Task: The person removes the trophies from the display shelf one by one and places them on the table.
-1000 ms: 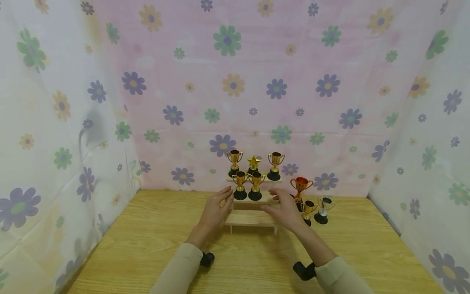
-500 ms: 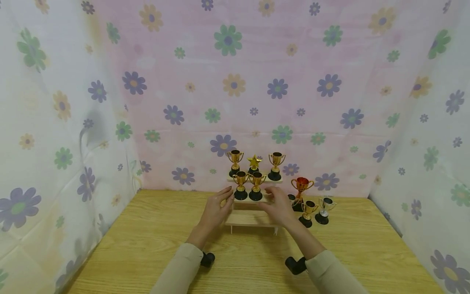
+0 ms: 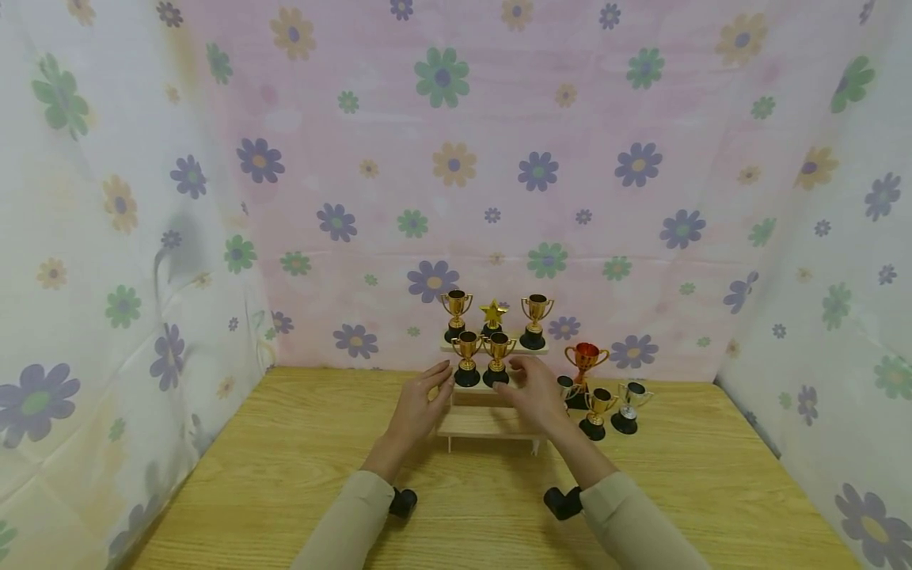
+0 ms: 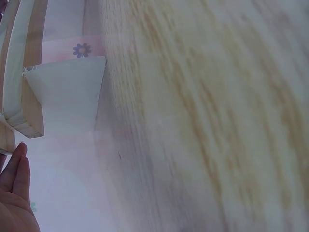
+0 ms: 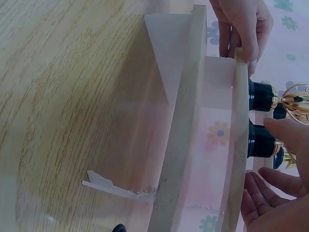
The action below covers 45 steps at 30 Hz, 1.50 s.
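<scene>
A small wooden tiered shelf [image 3: 488, 422] stands on the table. On its middle tier are two gold trophy cups with black bases, the left trophy [image 3: 466, 360] and the right trophy [image 3: 497, 358], side by side. My left hand [image 3: 419, 404] grips the left end of that tier, thumb at its edge and fingers beyond in the right wrist view. My right hand [image 3: 536, 396] holds the right trophy low down, its thumb [image 5: 285, 129] at the front of the black base and fingers curled on the far side.
Two gold cups [image 3: 537, 321] and a gold star trophy [image 3: 493, 315] occupy the top tier. Right of the shelf stand a red cup [image 3: 587, 360], a gold cup [image 3: 597, 413], a silver cup [image 3: 628, 408] and another partly hidden silver cup [image 3: 566, 385]. Flowered cloth walls surround the table.
My right hand has moved left from the right end of the middle tier to the right trophy and closed on its base. The left hand stays in place.
</scene>
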Motion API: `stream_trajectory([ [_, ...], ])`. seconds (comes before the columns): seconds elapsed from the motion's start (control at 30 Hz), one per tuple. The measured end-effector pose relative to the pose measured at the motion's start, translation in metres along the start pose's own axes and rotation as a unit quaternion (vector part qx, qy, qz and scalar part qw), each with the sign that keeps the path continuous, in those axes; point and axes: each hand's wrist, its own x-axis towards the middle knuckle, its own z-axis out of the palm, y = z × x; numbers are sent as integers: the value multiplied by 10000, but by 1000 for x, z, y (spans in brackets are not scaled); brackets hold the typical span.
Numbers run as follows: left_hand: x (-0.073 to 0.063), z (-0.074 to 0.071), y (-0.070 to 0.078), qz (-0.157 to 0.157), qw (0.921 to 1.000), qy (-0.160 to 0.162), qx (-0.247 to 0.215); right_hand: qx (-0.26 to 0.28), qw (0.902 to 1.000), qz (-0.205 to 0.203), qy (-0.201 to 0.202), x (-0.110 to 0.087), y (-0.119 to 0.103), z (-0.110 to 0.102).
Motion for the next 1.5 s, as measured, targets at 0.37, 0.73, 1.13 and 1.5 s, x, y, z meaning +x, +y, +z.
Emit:
stream_trajectory([
  [0.37,0,1,1,-30,10000,58,32,94,9996,-55,244,10,12,14],
  [0.73,0,2,1,-41,9999,60,73,173,9984,-156,516,11,13,19],
  [1.13,0,1,1,-33,10000,54,13,115,9963,-325,790,14,14,28],
  [1.5,1,2,1,-43,9999,82,38,-33,9955,-296,902,16,12,30],
])
